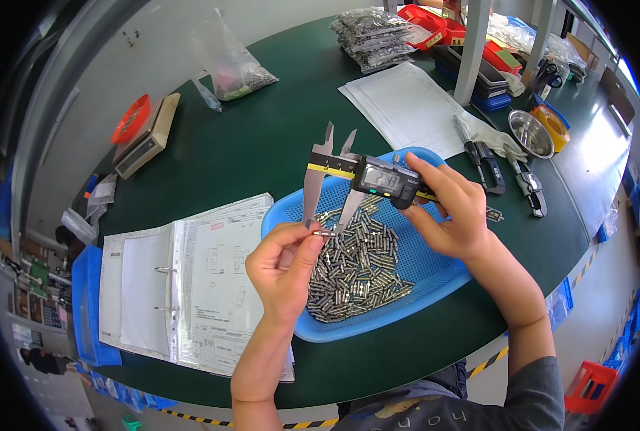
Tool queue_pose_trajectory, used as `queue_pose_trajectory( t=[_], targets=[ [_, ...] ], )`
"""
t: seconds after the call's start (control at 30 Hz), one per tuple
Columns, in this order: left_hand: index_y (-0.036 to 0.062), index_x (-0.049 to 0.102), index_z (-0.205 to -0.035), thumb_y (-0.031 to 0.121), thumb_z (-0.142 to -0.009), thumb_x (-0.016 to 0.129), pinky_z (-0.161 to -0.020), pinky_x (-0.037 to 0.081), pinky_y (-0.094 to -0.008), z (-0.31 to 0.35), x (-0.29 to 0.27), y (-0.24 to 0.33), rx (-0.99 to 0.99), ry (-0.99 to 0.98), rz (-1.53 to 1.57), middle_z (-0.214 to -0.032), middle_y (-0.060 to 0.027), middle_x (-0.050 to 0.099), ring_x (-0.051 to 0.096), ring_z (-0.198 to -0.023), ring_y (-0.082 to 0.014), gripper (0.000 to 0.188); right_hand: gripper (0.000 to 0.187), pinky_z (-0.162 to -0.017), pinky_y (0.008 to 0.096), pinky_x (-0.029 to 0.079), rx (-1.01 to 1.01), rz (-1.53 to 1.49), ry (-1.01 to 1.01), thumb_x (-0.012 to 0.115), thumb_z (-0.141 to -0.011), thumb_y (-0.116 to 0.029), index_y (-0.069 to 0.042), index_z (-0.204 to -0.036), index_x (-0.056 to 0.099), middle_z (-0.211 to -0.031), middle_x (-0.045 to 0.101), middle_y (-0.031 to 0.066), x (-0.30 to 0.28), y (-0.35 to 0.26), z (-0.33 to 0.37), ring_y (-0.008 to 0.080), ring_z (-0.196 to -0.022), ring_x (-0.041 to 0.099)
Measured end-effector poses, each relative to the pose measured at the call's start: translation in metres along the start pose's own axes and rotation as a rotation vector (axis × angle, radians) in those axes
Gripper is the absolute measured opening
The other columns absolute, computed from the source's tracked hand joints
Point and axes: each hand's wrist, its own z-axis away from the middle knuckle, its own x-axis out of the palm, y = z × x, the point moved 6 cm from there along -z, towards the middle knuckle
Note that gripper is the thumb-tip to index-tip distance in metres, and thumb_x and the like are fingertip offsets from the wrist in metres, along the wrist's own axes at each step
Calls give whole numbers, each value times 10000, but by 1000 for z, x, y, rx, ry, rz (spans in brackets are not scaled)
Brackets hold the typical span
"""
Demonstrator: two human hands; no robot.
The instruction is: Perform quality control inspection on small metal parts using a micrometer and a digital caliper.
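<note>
My right hand (455, 212) is closed around the body of a digital caliper (386, 179), with its lit display facing up and its jaws pointing away to the left. Between thumb and forefinger, my left hand (280, 269) pinches a small metal pin (325, 233). The pin lies between the tips of the caliper's lower jaws; whether both jaws touch it I cannot tell. Below both hands stands a blue perforated plastic basket (435, 248), holding a heap of similar metal pins (356, 276).
An open ring binder (212, 287) with drawings lies left of the basket. Behind are paper sheets (406, 100), bagged parts (370, 36) and a plastic bag (241, 75). A scale (147, 136) stands far left. Right are micrometers (485, 165), a glove (496, 133) and a steel bowl (532, 134).
</note>
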Motion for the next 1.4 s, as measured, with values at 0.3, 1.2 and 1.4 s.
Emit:
queue_pose_trajectory(
  t=[0.3, 1.2, 1.4],
  targets=[
    [-35, 562, -891, 33, -782, 582, -709, 483, -263, 1, -1, 2, 32, -5, -28, -824, -78, 579, 579, -734, -133, 130, 506, -410, 257, 389, -15, 15, -47, 704, -584, -90, 22, -1049, 537, -616, 491, 68, 3, 0, 1, 169, -477, 495],
    [-49, 542, -886, 25, -806, 546, -687, 472, -237, 0, 1, 2, -29, -36, 65, -831, -75, 569, 572, -726, -123, 109, 300, -365, 257, 344, -4, 33, 42, 740, -556, -157, -35, -776, 578, -558, 479, 38, -1, 4, 4, 164, -407, 451],
    [-46, 520, -935, 11, -775, 552, -742, 456, -258, -4, 0, 2, -115, -114, 84, -867, -76, 553, 549, -805, -130, 173, 296, -374, 246, 355, -30, 37, 30, 730, -573, -160, -20, -777, 568, -564, 483, 47, 1, 4, 5, 156, -416, 459]
  ],
)
